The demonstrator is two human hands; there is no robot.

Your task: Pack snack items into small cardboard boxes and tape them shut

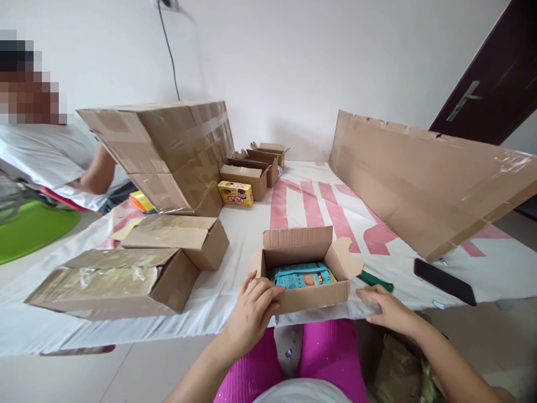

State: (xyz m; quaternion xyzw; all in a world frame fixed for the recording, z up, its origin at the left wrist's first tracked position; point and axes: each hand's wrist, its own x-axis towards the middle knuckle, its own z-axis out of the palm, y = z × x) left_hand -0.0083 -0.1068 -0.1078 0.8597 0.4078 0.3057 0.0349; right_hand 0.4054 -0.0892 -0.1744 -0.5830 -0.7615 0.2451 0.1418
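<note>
A small open cardboard box [312, 296] stands at the table's near edge with a blue snack packet [302, 275] inside it. My left hand [254, 308] curls round the box's front left corner and grips it. My right hand [388, 308] lies on the table just right of the box with its fingers stretched toward the box's right flap; nothing shows in it. A green-handled tool [375, 280] lies just beyond my right hand.
Two larger taped boxes [121, 280] lie at the left. A big tilted carton [168, 151] and several small open boxes [251, 173] with a yellow packet [235, 193] stand further back. A long cardboard sheet [428, 179] leans at the right, with a black phone [444, 281] below it. Another person [54, 157] sits at the far left.
</note>
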